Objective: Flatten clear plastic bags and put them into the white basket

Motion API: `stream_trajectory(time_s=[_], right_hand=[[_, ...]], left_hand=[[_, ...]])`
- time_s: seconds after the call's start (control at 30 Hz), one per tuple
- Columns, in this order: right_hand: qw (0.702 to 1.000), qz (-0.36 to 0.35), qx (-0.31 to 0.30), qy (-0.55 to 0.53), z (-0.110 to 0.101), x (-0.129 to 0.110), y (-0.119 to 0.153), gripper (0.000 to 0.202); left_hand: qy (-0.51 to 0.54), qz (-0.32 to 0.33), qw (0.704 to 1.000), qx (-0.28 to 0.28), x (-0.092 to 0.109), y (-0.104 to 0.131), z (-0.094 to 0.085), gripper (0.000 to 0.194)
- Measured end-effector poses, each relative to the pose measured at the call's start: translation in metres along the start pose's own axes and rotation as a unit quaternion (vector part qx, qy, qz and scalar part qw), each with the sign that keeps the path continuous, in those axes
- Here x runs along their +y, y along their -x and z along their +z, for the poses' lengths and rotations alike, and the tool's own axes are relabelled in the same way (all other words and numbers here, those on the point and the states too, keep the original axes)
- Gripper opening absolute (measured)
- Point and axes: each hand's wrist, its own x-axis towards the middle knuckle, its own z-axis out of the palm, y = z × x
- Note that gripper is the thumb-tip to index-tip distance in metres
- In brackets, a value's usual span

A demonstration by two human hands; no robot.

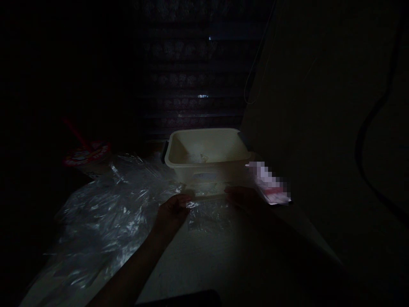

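From my remote feed I log the left hand [172, 208] pinching a clear plastic bag [209, 218] at one corner, right hand [242, 197] by the other, its grip too dark to tell, apparently spreading it flat before the cream plastic tub [180, 170].

clear plastic piece [210, 216], see-thru n crinkly w/ shiny bits, spread sideways b/w L hand [172, 211] n R hand [244, 198], can't tell if bag or sheet
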Motion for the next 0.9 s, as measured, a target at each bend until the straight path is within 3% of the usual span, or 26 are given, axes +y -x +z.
stream_trajectory(time_s=[0.13, 0.4, 0.57, 0.63, 0.7, 0.8, 0.9], right_hand=[[0.997, -0.026, -0.005, 0.077, -0.002, -0.003, -0.002, 0.016], [0.997, -0.034, -0.008, 0.064, 0.0, 0.004, -0.003, 0.024], [0.993, -0.039, 0.032, 0.104, 0.001, 0.005, -0.002, 0.025], [0.988, -0.05, 0.055, 0.139, 0.001, 0.005, -0.003, 0.024], [0.979, -0.067, 0.075, 0.179, 0.0, 0.006, -0.003, 0.023], [0.964, -0.093, 0.098, 0.228, -0.002, 0.006, -0.002, 0.023], [0.957, -0.106, 0.105, 0.248, -0.002, 0.007, -0.001, 0.024]], left_hand=[[0.001, -0.011, 1.0, -0.005, 0.001, 0.001, 0.002, 0.027], [-0.078, -0.012, 0.997, -0.003, 0.002, 0.002, 0.003, 0.017], [-0.123, 0.009, 0.992, 0.02, 0.0, 0.0, 0.003, 0.014], [-0.144, 0.046, 0.988, 0.033, -0.002, 0.001, 0.002, 0.02], [-0.198, 0.134, 0.971, 0.031, -0.004, 0.002, 0.002, 0.026], [-0.315, 0.258, 0.913, -0.033, -0.008, 0.004, 0.003, 0.032], [-0.41, 0.287, 0.86, -0.1, -0.011, 0.006, 0.004, 0.037]])
